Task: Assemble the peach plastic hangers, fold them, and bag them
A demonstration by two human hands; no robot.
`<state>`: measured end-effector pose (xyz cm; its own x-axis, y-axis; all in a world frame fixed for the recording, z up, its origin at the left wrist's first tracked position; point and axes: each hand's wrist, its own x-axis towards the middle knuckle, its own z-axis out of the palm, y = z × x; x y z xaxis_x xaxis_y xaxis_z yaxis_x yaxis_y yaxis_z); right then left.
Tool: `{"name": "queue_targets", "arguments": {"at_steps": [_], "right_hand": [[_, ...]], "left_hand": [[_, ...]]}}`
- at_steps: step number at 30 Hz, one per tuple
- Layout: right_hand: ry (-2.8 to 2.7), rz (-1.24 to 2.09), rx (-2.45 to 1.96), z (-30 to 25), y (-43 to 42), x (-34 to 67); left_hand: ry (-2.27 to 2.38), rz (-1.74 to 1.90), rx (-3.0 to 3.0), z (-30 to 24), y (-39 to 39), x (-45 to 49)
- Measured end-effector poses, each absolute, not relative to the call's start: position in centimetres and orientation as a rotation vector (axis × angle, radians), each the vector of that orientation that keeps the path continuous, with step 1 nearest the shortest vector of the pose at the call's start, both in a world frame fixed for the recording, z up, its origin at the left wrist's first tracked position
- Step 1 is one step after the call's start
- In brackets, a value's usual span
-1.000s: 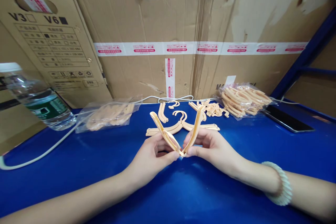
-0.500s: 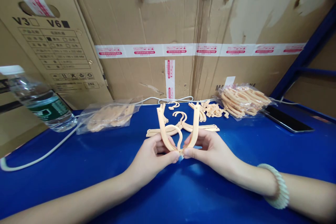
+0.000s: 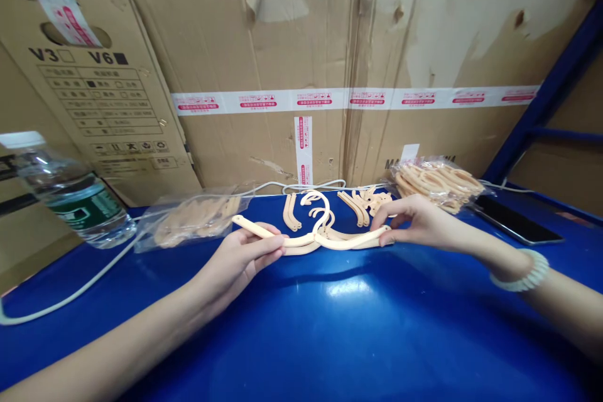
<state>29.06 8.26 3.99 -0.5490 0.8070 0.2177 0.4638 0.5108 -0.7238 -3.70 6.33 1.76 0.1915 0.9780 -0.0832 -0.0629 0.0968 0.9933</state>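
Observation:
A cream-coloured folding clothes hanger is held level over the table, its hook up and its two arms spread. My left hand is closed round the left arm of it, thumb on top. The fingers of my right hand pinch the tip of the right arm. Directly behind lies a second hanger, mostly covered by the held one. Farther back are loose hanger arms on the left, more hanger arms on the right, and a pile of small hook pieces.
Bagged hanger parts lie in a clear bag at left and another bag at right, beside a black phone. A water bottle and a white cable are at far left. Cardboard boxes wall off the back of the blue table.
The hanger's arms have swung from folded upright to spread flat. My hands moved apart, the right one out to the arm's tip, and the hanger moved back over the second one.

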Motion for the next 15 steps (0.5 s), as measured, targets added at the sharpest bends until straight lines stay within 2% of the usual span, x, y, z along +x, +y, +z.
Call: {"name": "queue_targets", "arguments": {"at_steps": [3,7,15], "right_hand": [[-2.487,0.523,-1.061,4.3,8.3,29.8],[-2.647,0.337,-1.079,4.2,8.2,29.8],[-2.766,0.31,-1.203,4.2,8.5,30.2]], "left_hand": [[1.074,1.01,1.319,1.8,7.4,-4.7],[1.066,0.88,1.686,1.9,8.8,-6.1],[0.913,0.701,2.54,1.5,8.9,-6.8]]}}
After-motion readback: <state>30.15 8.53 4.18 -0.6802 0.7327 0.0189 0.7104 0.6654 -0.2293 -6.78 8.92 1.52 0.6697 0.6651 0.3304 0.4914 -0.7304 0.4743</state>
